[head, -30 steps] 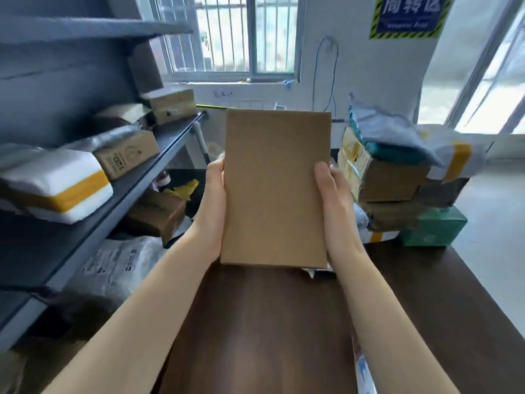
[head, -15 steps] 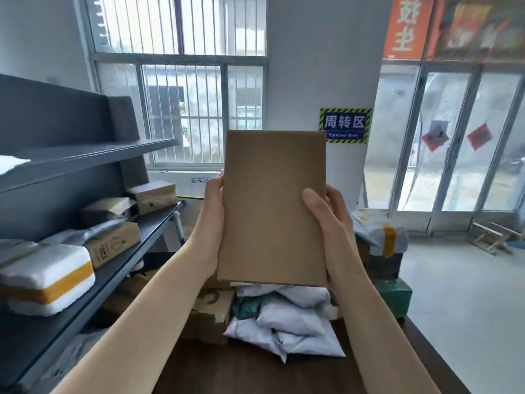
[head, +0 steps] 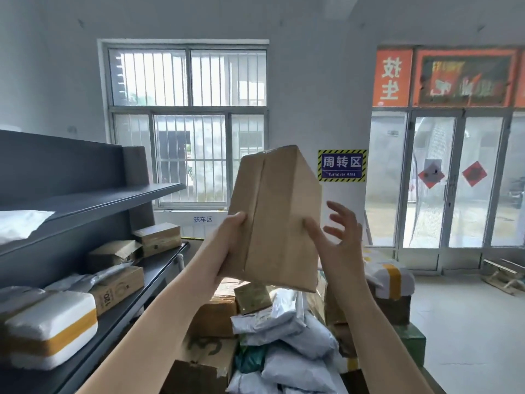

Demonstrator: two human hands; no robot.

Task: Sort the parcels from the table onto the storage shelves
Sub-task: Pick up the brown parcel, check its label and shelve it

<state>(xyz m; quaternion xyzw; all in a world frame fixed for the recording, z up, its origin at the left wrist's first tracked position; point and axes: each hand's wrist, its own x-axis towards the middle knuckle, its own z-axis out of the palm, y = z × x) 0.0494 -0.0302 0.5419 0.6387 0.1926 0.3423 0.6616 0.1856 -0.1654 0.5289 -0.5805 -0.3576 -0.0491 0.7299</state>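
A brown cardboard box (head: 277, 220) is held up in the middle of the scene, tilted so its top leans to the right, with a taped seam running down its near face. The left hand (head: 231, 247) grips the box's lower left edge, thumb on the near face and the rest of the hand wrapped behind. The right hand (head: 336, 237) is spread open at the box's right side: its thumb touches the near right face low down, while the fingers (head: 339, 207) fan out clear of the cardboard.

Below the box, a heap of parcels lies piled up: grey plastic mailer bags (head: 287, 336), a brown carton (head: 211, 317) with a small olive-brown box (head: 252, 298) on top, and farther right a white parcel with yellow tape (head: 390, 281).

On the left stand dark grey storage shelves (head: 159, 268). The lower shelf carries a white foam parcel banded in yellow tape (head: 49, 334) nearest, then a brown carton printed "120" (head: 119, 288), an opened flat carton (head: 113, 253), and a small taped box (head: 157, 237) at the far end. The upper shelf (head: 113, 199) holds something white (head: 20, 224) at the near left edge (only part of it shows).

On the far wall, a barred window (head: 187, 123) sits left of a blue sign with a yellow-black border (head: 342, 165); glass doors (head: 454, 180) fill the right.
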